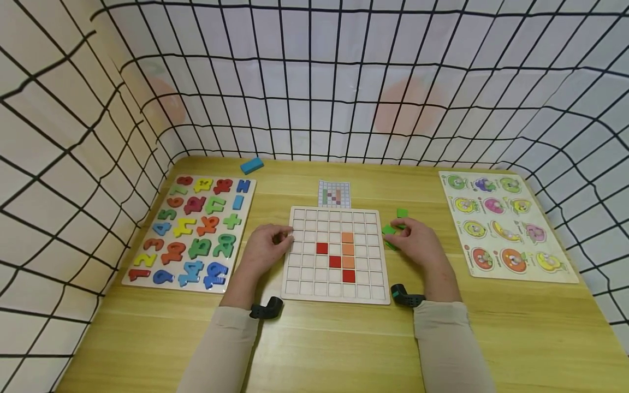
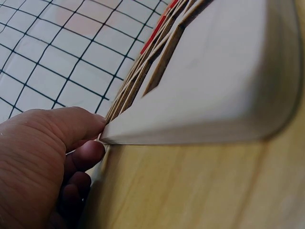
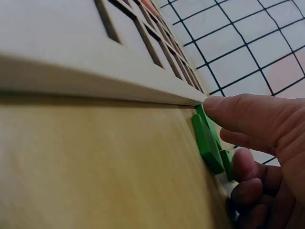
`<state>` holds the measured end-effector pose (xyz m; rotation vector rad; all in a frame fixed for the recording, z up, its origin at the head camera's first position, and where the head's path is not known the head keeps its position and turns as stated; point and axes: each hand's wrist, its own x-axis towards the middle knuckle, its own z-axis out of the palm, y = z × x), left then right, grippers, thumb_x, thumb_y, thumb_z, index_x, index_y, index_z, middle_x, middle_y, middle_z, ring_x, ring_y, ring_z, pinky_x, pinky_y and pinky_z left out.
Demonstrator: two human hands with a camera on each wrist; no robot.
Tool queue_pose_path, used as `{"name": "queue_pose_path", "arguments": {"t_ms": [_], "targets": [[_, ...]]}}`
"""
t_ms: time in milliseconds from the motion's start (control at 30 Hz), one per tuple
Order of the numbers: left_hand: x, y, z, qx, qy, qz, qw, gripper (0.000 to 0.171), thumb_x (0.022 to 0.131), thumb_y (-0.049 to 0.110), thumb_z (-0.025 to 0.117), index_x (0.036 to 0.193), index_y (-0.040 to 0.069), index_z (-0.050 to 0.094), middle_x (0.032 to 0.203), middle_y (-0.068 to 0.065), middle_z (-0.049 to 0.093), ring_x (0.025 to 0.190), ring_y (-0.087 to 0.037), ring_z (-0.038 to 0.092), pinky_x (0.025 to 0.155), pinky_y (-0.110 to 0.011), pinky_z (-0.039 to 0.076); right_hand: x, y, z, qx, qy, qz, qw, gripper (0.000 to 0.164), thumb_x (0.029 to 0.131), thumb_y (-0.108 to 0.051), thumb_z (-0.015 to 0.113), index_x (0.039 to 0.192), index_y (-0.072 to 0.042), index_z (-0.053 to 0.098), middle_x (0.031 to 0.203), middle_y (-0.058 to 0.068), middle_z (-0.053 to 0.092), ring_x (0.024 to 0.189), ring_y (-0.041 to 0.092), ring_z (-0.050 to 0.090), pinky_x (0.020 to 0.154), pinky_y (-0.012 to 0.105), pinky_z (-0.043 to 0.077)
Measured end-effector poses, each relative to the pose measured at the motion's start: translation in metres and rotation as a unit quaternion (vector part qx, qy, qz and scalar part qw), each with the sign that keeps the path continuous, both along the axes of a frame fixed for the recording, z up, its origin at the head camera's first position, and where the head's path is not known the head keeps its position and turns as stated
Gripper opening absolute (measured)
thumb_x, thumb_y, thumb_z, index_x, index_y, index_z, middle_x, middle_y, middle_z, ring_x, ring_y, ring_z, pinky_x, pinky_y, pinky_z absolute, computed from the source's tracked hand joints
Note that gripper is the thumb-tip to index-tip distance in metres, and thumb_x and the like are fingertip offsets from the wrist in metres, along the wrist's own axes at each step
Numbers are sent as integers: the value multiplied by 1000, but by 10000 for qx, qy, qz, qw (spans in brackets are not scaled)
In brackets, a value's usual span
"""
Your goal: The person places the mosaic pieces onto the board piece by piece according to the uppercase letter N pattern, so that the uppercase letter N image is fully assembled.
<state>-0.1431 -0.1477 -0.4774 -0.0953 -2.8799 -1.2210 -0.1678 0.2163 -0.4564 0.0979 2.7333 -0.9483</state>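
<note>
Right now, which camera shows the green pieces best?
The right wrist view: the green pieces fill it, pinched by the right hand. The head view shows them small, partly hidden. The left wrist view shows none.
</note>
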Motion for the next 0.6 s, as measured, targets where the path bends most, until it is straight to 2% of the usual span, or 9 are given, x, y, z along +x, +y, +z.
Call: {"name": "queue_pose_path", "arguments": {"t_ms": [267,600], "targets": [[-1,0,-1,-59,-55,9,10000,27,95,25,70,119,13,76,90,-4,65,90,-22,54,80,-34,43,0,-5,-1,217,-40,-147,9996,51,94,-42,70,134,-13,61,95,7,56,85,24,51,73,33,39],[-1,0,-1,-48,-36,20,10000,27,95,26,70,119,13,76,90,-3,65,91,-22,54,81,-34,43,1,-7,1,186,-50,-196,9996,49,94,-41,70,134,-12,62,92,6,55,81,23,51,70,32,38]]}}
